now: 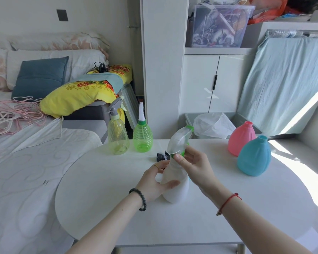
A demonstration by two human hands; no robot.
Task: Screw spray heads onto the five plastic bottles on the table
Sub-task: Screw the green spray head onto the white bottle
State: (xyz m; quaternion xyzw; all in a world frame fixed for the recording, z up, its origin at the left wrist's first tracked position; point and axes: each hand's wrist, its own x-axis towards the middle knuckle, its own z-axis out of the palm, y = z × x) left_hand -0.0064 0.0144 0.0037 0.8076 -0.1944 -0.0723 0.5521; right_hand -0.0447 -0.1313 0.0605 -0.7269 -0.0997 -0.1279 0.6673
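A white bottle (179,191) stands at the middle of the white table (103,189). My left hand (155,182) grips its body. My right hand (193,164) pinches the green collar of the white-and-green spray head (180,139) that sits on the bottle's neck. At the far left edge stand a yellow bottle (117,137) with a grey spray head and a green bottle (142,137) with a white nozzle top. On the right stand a pink bottle (241,137) and a blue bottle (253,157), both with bare necks. A black spray head (161,156) lies behind the white bottle.
A bed (26,162) with pink hangers and a yellow pillow lies to the left of the table. Behind the table a grey bin (246,118) holds a plastic bag, in front of white cabinets. Sunlight falls across the table's right side.
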